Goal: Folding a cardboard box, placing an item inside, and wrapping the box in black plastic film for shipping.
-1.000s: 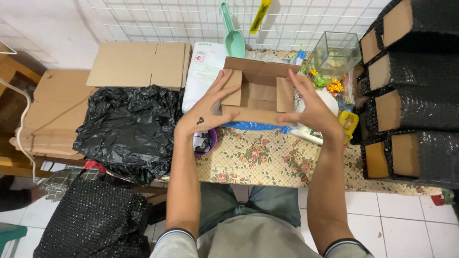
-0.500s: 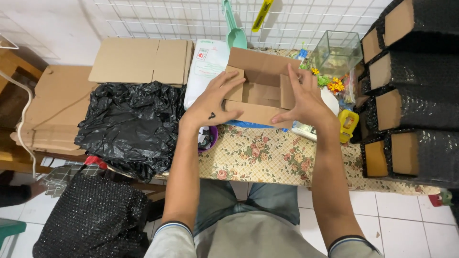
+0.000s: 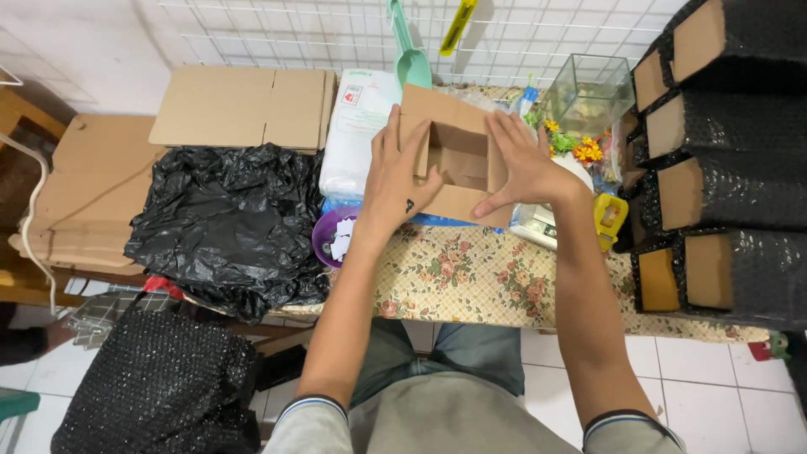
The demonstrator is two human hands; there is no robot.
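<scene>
At the far left, flattened sheets of cardboard [image 3: 80, 189] lie stacked on a low wooden stand, with a white cord hanging down beside them. In front of that, down by the floor, sits a bundle of black bubble wrap [image 3: 160, 382]. On the left end of the counter [image 3: 471, 277], which is covered in a floral cloth, a crumpled black plastic bag [image 3: 227, 223] spreads over the near left corner, and behind it another flat cardboard sheet [image 3: 244, 108] lies against the back edge under the wire grid on the wall. Next comes a white plastic packet [image 3: 357, 134] and, nearer the front, a small purple bowl [image 3: 332, 237] with scraps of paper in it.

The left hand [image 3: 399, 181] rests against the left side of a small cardboard box [image 3: 454, 160], fingers spread up along its left flap and thumb pressed on the lower flap, so its grip is flat on the box rather than closed around it. The box is held just above the middle of the counter, toward the back edge, its opening facing up at the person and its flaps folded outward. The right hand [image 3: 525, 164] mirrors this on the right flap, fingers laid flat, thumb on the lower edge.

A mint green scoop [image 3: 408, 50] and a yellow tool [image 3: 458, 25] hang on the grid above. To the right stand a clear glass tank [image 3: 588, 91], some yellow flowers [image 3: 580, 147], a yellow tape dispenser [image 3: 609, 220], and at the right end, cardboard boxes wrapped in black bubble wrap [image 3: 723, 168], stacked on their sides.
</scene>
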